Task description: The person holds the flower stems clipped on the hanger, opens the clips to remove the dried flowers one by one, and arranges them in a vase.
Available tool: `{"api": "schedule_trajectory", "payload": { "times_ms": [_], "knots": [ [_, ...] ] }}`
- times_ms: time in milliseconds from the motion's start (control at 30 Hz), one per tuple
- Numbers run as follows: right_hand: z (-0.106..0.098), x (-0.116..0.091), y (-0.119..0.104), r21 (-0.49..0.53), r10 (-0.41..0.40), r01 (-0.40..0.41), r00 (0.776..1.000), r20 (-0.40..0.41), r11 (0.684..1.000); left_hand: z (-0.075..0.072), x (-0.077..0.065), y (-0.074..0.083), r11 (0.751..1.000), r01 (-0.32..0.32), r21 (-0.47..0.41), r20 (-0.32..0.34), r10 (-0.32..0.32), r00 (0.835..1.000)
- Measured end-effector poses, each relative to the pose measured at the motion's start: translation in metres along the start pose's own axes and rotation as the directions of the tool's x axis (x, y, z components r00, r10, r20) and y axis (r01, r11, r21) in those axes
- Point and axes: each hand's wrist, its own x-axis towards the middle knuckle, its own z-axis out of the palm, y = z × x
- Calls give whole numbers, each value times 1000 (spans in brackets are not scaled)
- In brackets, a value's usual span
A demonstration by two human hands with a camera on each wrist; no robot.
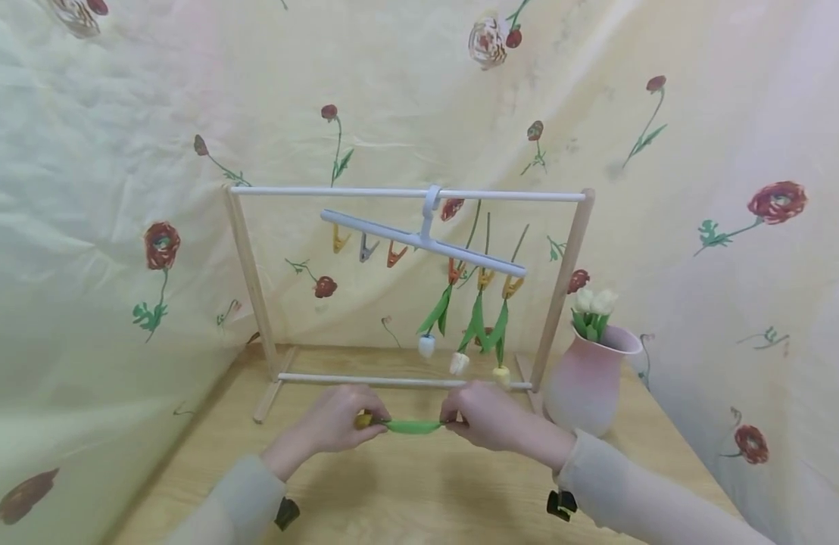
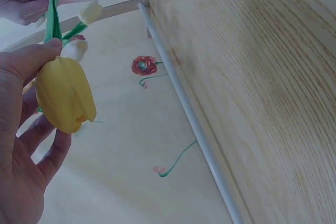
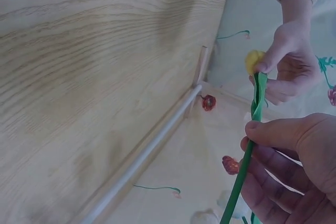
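A yellow artificial tulip (image 2: 65,93) is stretched sideways between my two hands, above the table in front of the rack. My left hand (image 1: 344,418) pinches it just behind the bloom, thumb and fingers on the stem. Further along, my right hand (image 1: 488,418) pinches the green stem (image 3: 241,177) near the end of the leaf (image 1: 414,427). Beyond the hands, a light blue hanger (image 1: 419,241) hangs tilted, its right end lower. Blue (image 1: 427,346), white (image 1: 460,363) and pale yellow (image 1: 501,375) tulips hang bloom-down from clips on its right half.
A wooden rack (image 1: 252,280) with a white top bar (image 1: 324,192) carries the hanger. Yellow (image 1: 339,241), grey (image 1: 367,248) and orange (image 1: 395,255) clips hang on the hanger's left half. At right stands a pink-and-white vase (image 1: 583,386) with white tulips (image 1: 595,303). Floral cloth surrounds the wooden table (image 1: 406,499).
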Motion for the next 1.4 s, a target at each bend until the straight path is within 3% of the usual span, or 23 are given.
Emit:
{"api": "schedule_trajectory", "payload": {
  "times_ms": [200,333,433,567,733,800,933,1033,1133,1267,1400],
  "knots": [
    [-8,-1,6,-40,37,-38,999,-35,998,2,6,0,1000,8,-5,-70,-8,998],
    [-19,-3,15,-54,60,-65,995,-78,996,5,13,-1,994,39,-101,-161,-55,985],
    [-28,-8,23,-66,80,-88,989,-125,994,8,21,-4,970,59,-235,-201,-108,974],
    [-41,-13,36,-65,119,-132,976,-182,989,12,30,-7,914,101,-392,-228,-203,952],
    [-61,-23,50,15,210,-213,947,-245,977,15,37,-10,837,189,-514,-250,-357,900],
    [-70,-29,56,50,247,-243,926,-286,969,17,41,-12,805,233,-546,-256,-425,868],
    [-89,-37,66,70,260,-253,878,-403,965,20,50,-17,765,317,-560,-281,-535,797],
    [-103,-40,71,74,245,-243,820,-518,967,24,57,-20,756,357,-549,-301,-577,759],
    [-114,-45,77,97,257,-255,726,-638,962,29,66,-23,728,376,-573,-303,-614,728],
    [-127,-52,85,169,292,-261,560,-775,950,36,79,-27,691,379,-615,-304,-651,695],
    [-137,-61,92,287,387,-298,368,-845,910,41,93,-32,684,385,-619,-299,-659,690]
  ]
}}
